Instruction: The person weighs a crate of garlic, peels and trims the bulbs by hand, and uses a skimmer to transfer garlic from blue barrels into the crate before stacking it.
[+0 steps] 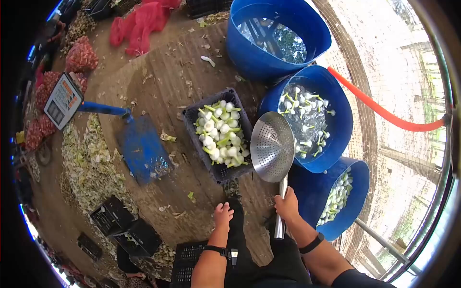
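A plank floor [163,77] carries everything. On it, 3 blue tubs [249,57] stand close together in a row at the right. Just beside them sits a dark crate [225,174] of onions [221,134]. Left of the crate lies a blue scale plate [141,149], with peelings [86,163] heaped past it. Red net sacks [141,21] lie at the far edge, and empty black crates [125,228] stand at the near left.

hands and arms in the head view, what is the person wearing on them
Both hands are bare, no gloves. The left hand has a black strap round its wrist, with a small grey tag beside it. The right hand has a black band on its wrist. The forearms are uncovered; a dark sleeve shows on the right arm.
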